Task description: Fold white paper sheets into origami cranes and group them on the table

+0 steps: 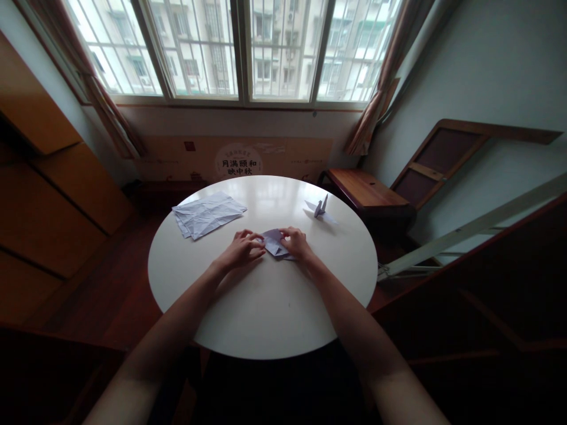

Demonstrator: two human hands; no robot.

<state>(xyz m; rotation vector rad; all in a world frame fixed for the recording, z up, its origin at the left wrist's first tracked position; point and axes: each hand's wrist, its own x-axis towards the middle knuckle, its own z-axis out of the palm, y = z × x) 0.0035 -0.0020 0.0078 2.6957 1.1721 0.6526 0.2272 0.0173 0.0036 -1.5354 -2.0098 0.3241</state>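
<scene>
The round white table (266,319) sits in front of me in a dim room. Around its middle, between its left and right edges, lies the folded paper (273,242). The fingers of my left hand (241,249) are curled and slightly parted at its left side; I cannot tell whether they pinch it. My right hand (296,243) has its fingers drawn in close, holding the right side. I judge this to be partway through folding; the next move seems to call for lining up the edges and pressing a crease. Farther off, creased sheets (208,215) lie overlapping by the far left edge, and a finished-looking paper crane (319,209) stands toward the far right edge. I see no container on the table; what the wooden cabinet (53,218) off its left edge holds, I cannot tell. Beyond the far edge is the barred window (283,59).
</scene>
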